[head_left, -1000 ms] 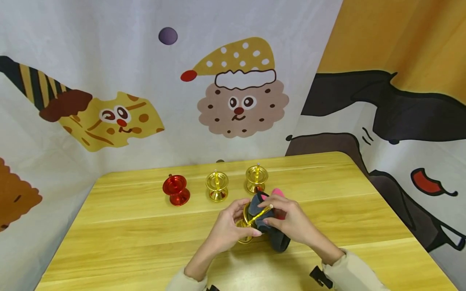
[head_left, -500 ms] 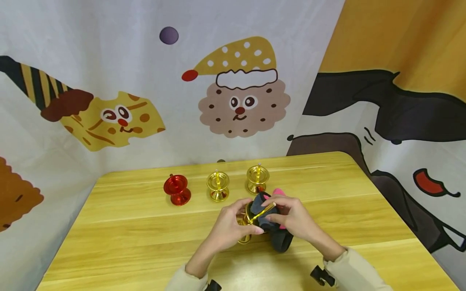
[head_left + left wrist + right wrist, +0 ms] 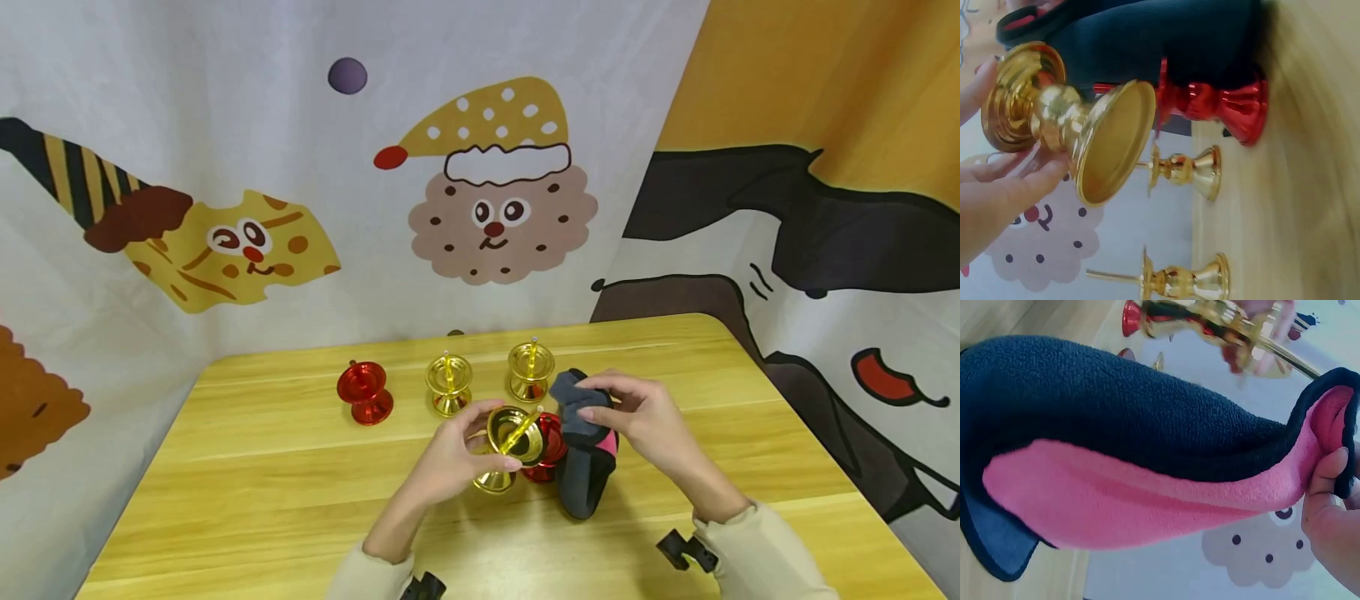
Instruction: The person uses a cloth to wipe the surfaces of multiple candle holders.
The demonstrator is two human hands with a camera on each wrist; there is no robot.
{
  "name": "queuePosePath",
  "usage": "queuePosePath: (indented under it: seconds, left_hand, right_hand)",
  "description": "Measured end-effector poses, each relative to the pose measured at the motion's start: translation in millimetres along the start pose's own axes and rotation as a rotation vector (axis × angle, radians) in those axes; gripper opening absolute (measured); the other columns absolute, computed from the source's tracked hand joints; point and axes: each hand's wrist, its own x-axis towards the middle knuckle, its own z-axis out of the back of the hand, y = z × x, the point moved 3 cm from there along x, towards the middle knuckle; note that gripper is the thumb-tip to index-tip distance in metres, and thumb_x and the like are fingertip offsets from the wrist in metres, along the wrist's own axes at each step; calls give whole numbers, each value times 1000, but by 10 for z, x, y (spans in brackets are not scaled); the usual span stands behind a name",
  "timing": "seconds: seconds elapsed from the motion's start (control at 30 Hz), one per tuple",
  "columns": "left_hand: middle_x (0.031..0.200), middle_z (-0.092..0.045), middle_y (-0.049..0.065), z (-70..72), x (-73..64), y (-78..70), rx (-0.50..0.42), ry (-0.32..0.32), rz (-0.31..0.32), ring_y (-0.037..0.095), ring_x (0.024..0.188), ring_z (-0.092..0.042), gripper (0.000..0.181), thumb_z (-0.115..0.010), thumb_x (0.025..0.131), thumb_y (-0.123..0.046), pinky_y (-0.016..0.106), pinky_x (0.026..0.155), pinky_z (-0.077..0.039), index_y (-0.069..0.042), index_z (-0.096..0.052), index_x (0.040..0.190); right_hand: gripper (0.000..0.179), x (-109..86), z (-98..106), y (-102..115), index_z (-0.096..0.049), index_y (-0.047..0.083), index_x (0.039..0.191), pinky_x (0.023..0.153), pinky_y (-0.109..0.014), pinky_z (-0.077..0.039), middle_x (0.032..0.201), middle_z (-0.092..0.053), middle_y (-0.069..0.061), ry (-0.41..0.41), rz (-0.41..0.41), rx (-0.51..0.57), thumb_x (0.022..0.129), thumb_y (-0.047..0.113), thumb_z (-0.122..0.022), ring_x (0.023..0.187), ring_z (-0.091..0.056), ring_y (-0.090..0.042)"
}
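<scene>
My left hand (image 3: 453, 454) grips a gold metal candle holder (image 3: 531, 447) around its cup and stem, above the table and tilted to the right. A thin yellow rod stands in its cup. In the left wrist view the gold holder's (image 3: 1057, 115) flared base faces the camera. My right hand (image 3: 648, 417) pinches a grey-and-pink cloth (image 3: 581, 475) near its upper end, and the rest hangs down in folds. The cloth's pink side (image 3: 1122, 500) shows in the right wrist view. A red candle holder (image 3: 552, 442) stands between the held holder and the cloth, partly hidden.
Along the back of the wooden table (image 3: 262, 492) stand another red holder (image 3: 363, 387) and two gold holders, one in the middle (image 3: 449, 383) and a right-hand one (image 3: 530, 367). Behind the table hangs a printed curtain (image 3: 300, 150).
My right hand has moved right and slightly up with the cloth, away from the gold candle holder. The holder's cup and the red holder behind it now show. My left hand has shifted slightly left.
</scene>
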Motion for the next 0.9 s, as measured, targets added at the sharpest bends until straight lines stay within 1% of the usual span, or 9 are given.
queuePosePath:
  seconds: [0.1,0.13,0.17,0.23,0.37,0.53,0.7,0.8,0.9]
  left_hand:
    - [126,-46,19,-6,43,-58,-131,63,5,31,112,-51,69,-74,75,-4,33,92,-46,4,-38,133]
    - [127,-46,20,-12,56,-75,-148,81,10,31,111,-51,69,-73,76,-3,33,91,-46,4,-37,134]
    - [127,-46,20,-18,69,-93,-153,94,16,31,111,-52,69,-72,77,-3,32,90,-47,5,-36,135]
    - [126,-47,20,-29,92,-126,-137,114,23,31,110,-53,68,-71,78,-3,32,89,-48,5,-35,136]
    - [125,-48,21,-49,112,-177,-106,141,1,30,109,-53,64,-68,80,-1,30,90,-47,7,-36,134]
    - [129,-43,24,-79,105,-166,-152,178,-8,31,110,-52,59,-64,82,4,29,88,-48,10,-35,133]
    - [130,-42,24,-114,98,-156,-145,182,-8,32,110,-52,57,-62,82,6,28,88,-48,11,-35,132]
    - [130,-43,22,-126,93,-161,-74,154,-10,29,111,-51,58,-65,82,2,27,91,-45,9,-36,132]
    - [125,-48,18,-129,82,-152,25,112,-13,26,110,-52,60,-68,80,-3,27,94,-43,7,-38,131]
  right_hand:
    - [26,22,-68,2,-65,1,105,63,-29,-55,101,-59,-13,27,12,17,79,2,-69,79,-60,-17]
    - [26,29,-100,3,-64,0,106,63,-30,-55,102,-59,-13,45,21,29,79,1,-68,79,-60,-17]
    - [27,37,-133,6,-64,0,106,63,-29,-55,102,-58,-14,65,37,26,79,0,-68,79,-59,-16]
    - [29,49,-193,11,-64,0,108,57,-27,-54,102,-58,-14,119,62,-3,80,-1,-67,71,-57,-12]
    - [32,67,-262,20,-63,2,112,45,-24,-48,104,-57,-12,222,100,-92,81,0,-66,57,-49,-8]
    - [30,82,-290,15,-64,4,108,42,-24,-45,102,-59,-9,270,140,-125,79,-2,-66,52,-44,-6]
    - [25,77,-318,-29,-66,2,102,44,-23,-47,100,-59,-11,279,155,-54,78,-5,-67,67,-51,-9]
    - [24,68,-316,-50,-66,1,101,54,-23,-52,99,-58,-11,275,149,-14,78,-5,-67,82,-53,-13]
    - [23,57,-294,-62,-65,-1,101,61,-25,-53,99,-57,-14,277,137,36,79,-5,-66,86,-53,-15]
